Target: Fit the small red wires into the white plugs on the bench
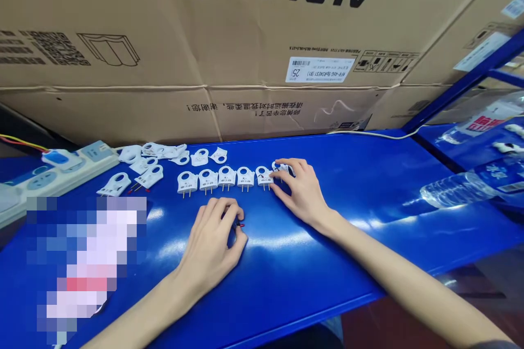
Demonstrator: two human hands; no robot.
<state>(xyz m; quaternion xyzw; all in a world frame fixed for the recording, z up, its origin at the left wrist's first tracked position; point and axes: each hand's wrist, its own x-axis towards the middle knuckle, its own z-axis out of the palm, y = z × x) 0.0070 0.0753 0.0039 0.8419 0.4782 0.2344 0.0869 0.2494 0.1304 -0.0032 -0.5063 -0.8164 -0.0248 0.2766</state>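
Several white ring-topped plug housings with metal prongs stand in a row, including a left-end plug [187, 182] and a middle plug [226, 176]. At the right end of this row, my right hand [301, 191] has its thumb and fingers closed around a white plug [280, 167], which they partly cover. My left hand [215, 245] is curled in front of the row, just above the table. Between its thumb and fingers shows a small dark piece with a red tip [241, 224]; most of it is hidden.
Loose white housings [164, 151] lie heaped behind and left of the row. A power strip [53, 174] runs along the left. A large cardboard box [245, 38] walls off the back of the blue table [352, 272]. A plastic water bottle [458, 190] lies at right.
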